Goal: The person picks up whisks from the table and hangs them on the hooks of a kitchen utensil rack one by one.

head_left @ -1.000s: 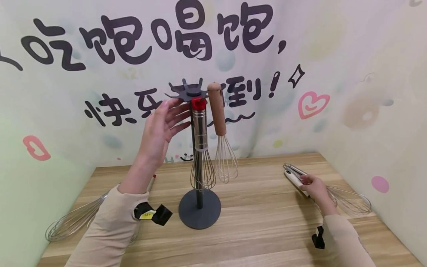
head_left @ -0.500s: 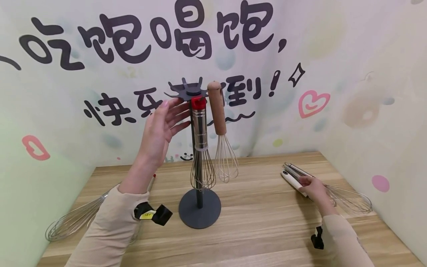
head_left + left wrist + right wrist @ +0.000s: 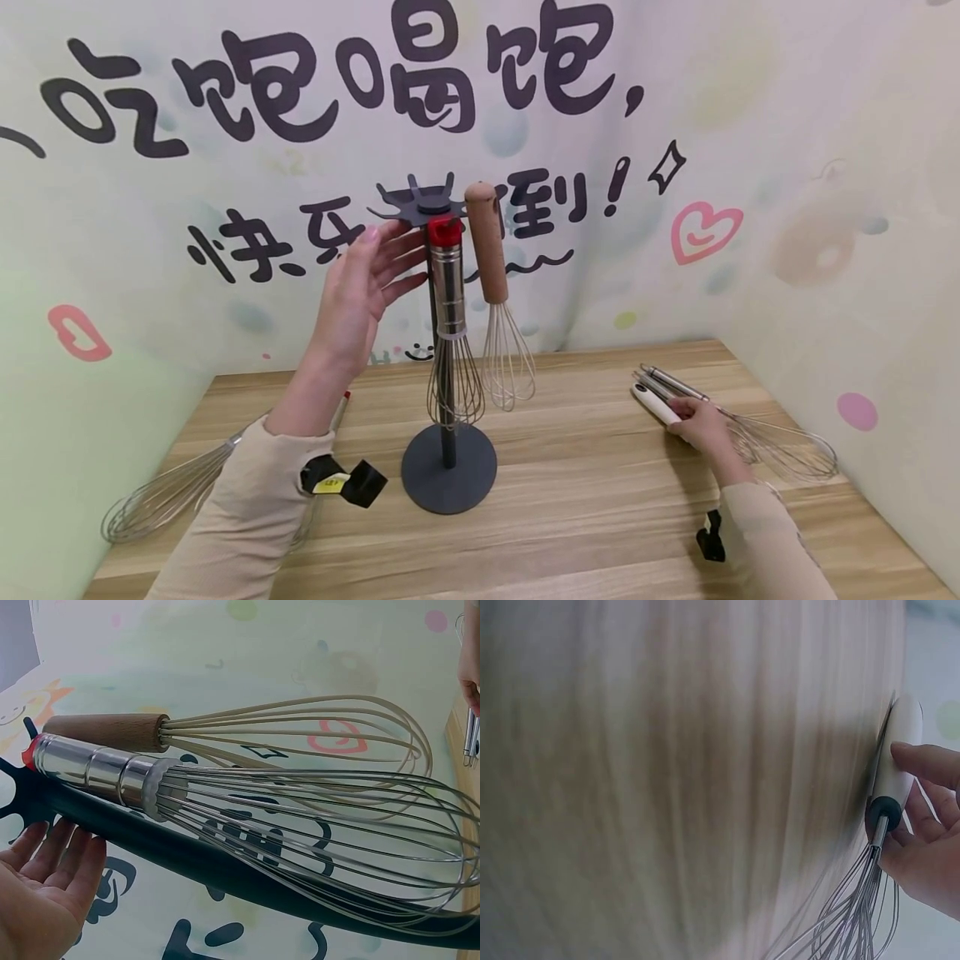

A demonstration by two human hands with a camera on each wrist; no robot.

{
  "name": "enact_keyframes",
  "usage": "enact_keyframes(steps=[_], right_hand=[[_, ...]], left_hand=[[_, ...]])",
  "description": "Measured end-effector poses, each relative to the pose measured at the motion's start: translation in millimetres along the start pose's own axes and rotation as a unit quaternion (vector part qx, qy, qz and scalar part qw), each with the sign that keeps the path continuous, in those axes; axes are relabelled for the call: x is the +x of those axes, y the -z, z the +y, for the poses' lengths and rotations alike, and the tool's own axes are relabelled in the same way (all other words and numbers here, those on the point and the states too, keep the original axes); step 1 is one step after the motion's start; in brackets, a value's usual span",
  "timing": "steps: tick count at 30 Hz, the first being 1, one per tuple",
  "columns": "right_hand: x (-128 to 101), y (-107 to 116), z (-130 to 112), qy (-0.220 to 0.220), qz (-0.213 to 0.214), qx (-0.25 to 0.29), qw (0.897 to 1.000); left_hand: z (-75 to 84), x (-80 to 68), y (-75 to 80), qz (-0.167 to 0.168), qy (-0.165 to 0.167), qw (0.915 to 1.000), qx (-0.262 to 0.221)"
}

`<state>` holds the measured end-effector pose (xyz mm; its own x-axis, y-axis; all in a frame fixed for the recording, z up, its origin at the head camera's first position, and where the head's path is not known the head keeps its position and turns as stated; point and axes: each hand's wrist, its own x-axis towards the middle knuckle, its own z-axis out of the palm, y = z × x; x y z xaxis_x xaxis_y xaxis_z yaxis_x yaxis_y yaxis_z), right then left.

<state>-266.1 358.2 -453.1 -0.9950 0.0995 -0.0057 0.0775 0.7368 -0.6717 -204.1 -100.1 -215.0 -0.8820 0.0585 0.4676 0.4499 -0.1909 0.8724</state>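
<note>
Since 1 second ago the right hand [image 3: 696, 421] is seen shifted slightly along the white-handled whisk [image 3: 654, 403], fingers curled round it on the table [image 3: 585, 500] right of the stand [image 3: 447, 467], while the left hand [image 3: 360, 292] is kept open beside the stand's top.

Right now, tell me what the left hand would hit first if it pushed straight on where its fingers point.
Probably the dark stand: the left hand's fingertips point at its pole, just behind the steel-handled whisk.
</note>
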Motion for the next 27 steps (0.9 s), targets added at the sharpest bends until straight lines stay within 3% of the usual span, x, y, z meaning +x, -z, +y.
enact_keyframes(steps=[11, 27], right_hand=[[-4.2, 0.6, -6.9, -0.014, -0.019, 0.013, 1.000], [-6.2, 5.4, -35.8, -0.004, -0.001, 0.028, 1.000]], left_hand=[[3.7, -1.3, -1.2, 0.005, -0.006, 1.0000, 0.000], [13.7, -3.1, -2.0, 0.040, -0.005, 0.9989, -0.023]])
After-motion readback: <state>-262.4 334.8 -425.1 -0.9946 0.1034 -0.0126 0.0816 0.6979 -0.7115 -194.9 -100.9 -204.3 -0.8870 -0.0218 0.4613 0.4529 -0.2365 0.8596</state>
